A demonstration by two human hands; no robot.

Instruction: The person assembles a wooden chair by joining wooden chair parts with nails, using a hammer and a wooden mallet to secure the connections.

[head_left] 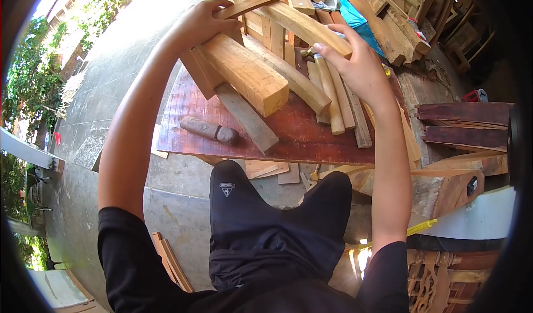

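My left hand is closed around a short thin wooden strip, above a thick squared wooden block. My right hand grips the near end of a long wooden bar, thumb on the side facing me and fingers over the far side. That bar slants from the upper left down to the right, passing beside the strip. Below my right hand, a hammer lies with its wooden handle towards me. A worn, rounded dark piece with a groove rests near the front left of the table.
Several narrow wooden pieces lie on the reddish wooden tabletop before my knees. Stacked timber and a blue sheet are behind at the right. Dark boards and a carved panel stand at my right.
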